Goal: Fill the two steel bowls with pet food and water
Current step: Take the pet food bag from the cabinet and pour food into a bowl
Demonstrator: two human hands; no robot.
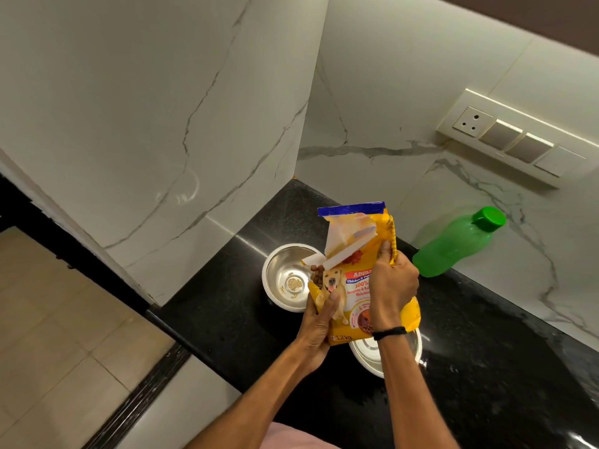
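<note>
A yellow pet food bag [358,288] with a blue top strip is held tilted over the black counter. My left hand [319,325] grips its lower left edge. My right hand [392,283] grips its right side. The bag's torn corner faces left, and brown kibble [317,274] shows at the opening, over the rim of the far steel bowl [282,270]. That bowl holds only a few crumbs at its bottom. The near steel bowl [368,353] sits partly hidden under the bag and my right wrist. A green water bottle [457,246] with its cap on stands at the right.
The black granite counter [486,367] runs into a corner of white marble walls. A switch panel [512,137] is mounted on the right wall. The counter's front edge drops to a tiled floor [48,319] at the left.
</note>
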